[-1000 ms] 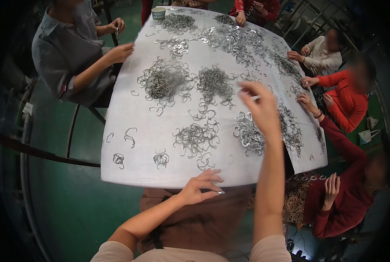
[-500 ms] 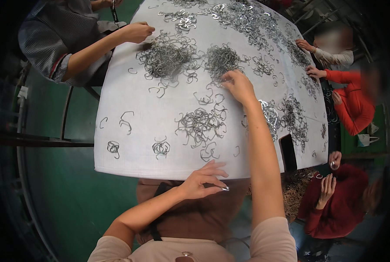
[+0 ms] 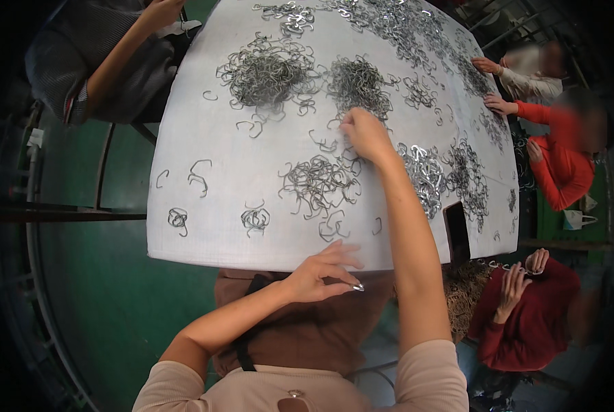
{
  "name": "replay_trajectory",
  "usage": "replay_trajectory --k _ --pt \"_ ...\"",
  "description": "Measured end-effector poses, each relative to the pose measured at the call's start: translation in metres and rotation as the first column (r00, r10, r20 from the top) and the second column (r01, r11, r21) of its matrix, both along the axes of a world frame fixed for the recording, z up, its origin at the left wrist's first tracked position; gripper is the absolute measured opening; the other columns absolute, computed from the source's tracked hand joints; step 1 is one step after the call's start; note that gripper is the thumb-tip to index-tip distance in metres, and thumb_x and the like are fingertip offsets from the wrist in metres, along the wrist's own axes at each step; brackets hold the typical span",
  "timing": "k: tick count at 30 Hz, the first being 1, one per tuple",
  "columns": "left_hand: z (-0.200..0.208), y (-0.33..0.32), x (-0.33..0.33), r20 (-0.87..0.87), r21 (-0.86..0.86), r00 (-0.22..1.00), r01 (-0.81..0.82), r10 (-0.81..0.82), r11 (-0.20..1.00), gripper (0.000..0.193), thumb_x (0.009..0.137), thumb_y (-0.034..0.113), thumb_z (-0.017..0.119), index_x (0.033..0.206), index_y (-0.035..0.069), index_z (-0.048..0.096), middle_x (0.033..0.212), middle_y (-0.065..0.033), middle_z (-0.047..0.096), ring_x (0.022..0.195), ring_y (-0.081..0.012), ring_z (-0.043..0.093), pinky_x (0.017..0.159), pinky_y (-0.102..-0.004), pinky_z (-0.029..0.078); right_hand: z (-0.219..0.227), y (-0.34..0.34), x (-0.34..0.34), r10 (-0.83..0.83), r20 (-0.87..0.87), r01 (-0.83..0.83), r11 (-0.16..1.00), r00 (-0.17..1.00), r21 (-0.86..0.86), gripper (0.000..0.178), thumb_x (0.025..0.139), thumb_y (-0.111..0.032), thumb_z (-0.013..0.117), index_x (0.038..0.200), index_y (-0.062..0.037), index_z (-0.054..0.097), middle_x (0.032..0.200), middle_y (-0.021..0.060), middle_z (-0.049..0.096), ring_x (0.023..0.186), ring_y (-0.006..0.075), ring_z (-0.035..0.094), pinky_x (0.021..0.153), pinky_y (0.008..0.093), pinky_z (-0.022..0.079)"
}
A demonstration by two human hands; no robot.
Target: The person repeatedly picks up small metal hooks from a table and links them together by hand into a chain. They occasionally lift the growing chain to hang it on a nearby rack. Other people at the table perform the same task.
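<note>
**Right hand [image 3: 367,135] has moved left to the near edge of the dark wire pile [image 3: 358,79]**

Its fingers are curled together; whether they pinch a link cannot be told. The left hand [image 3: 314,278], at the table's [image 3: 218,240] near edge, pinches a small silver piece [image 3: 357,287] between thumb and forefinger, other fingers spread.

The links should be light, stiff and hardly fragile, but smooth enough to slip and prone to snag; best taken singly by the curved side, from the pile's loose fringe. They look like thin, dark-grey bent wire, gapped and tangled. The silver piece is shinier.
</note>
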State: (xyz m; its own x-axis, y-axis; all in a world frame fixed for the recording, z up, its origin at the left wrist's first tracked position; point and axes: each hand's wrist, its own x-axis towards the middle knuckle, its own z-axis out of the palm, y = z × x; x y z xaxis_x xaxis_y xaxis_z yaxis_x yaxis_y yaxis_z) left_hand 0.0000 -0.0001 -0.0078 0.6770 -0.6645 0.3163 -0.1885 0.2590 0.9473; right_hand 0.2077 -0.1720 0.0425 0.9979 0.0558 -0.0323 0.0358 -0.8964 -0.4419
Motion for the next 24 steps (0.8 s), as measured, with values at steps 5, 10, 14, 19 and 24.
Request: replay_trajectory --k 5,10,14,19,24 --pt "0.003 -0.003 -0.003 0.017 -0.010 0.999 -0.044 0.044 0.999 0.017 0.072 0.007 0.076 0.088 0.013 0.074 0.113 -0.0026 0.064 0.128 -0.0307 0.045 0.111 -0.0520 0.023 0.012 -0.032 -0.052 -0.177 -0.097 0.202 0.870 0.979 0.451 0.013 0.083 -0.009 0.065 0.091 0.0014 0.062 0.080 0.0102 0.066 0.070 0.0173 0.065 0.062 0.0292 0.051" --pt "0.008 -0.011 -0.006 0.023 0.068 0.995 -0.101 0.100 0.992 0.017 0.072 0.005 0.075 0.087 0.012 0.074 0.111 -0.0043 0.064 0.127 -0.0306 0.046 0.110 -0.0502 0.026 0.032 -0.046 -0.156 -0.272 -0.180 0.301 0.514 0.945 0.803 0.016 0.083 0.001 0.065 0.097 0.0040 0.058 0.085 0.0101 0.064 0.072 0.0149 0.063 0.062 0.0258 0.051" --pt "0.016 -0.012 -0.012 0.029 0.106 0.980 -0.199 0.197 0.974 0.017 0.070 0.004 0.075 0.086 0.008 0.072 0.111 -0.0069 0.064 0.126 -0.0320 0.047 0.105 -0.0452 0.034 0.064 -0.020 -0.250 -0.479 -0.189 0.398 0.385 0.858 0.833 0.022 0.081 0.004 0.067 0.099 0.0034 0.054 0.087 0.0117 0.065 0.074 0.0162 0.065 0.061 0.0258 0.052" --pt "0.023 -0.022 -0.022 0.047 0.130 0.958 -0.287 0.284 0.949 0.015 0.071 0.003 0.074 0.085 0.007 0.072 0.111 -0.0086 0.064 0.125 -0.0324 0.047 0.100 -0.0419 0.039 0.056 0.013 -0.318 -0.596 -0.218 0.334 0.090 0.773 0.938 0.019 0.081 0.006 0.067 0.093 0.0007 0.054 0.088 0.0122 0.064 0.076 0.0161 0.066 0.068 0.0258 0.055" --pt "0.029 -0.027 -0.035 0.031 0.160 0.952 -0.307 0.306 0.938 0.014 0.072 0.003 0.074 0.086 0.006 0.072 0.110 -0.0081 0.065 0.125 -0.0321 0.047 0.100 -0.0414 0.040 0.043 0.025 -0.327 -0.663 -0.214 0.333 0.057 0.717 0.941 0.018 0.081 0.006 0.068 0.092 0.0016 0.054 0.089 0.0123 0.064 0.077 0.0155 0.065 0.070 0.0254 0.055"
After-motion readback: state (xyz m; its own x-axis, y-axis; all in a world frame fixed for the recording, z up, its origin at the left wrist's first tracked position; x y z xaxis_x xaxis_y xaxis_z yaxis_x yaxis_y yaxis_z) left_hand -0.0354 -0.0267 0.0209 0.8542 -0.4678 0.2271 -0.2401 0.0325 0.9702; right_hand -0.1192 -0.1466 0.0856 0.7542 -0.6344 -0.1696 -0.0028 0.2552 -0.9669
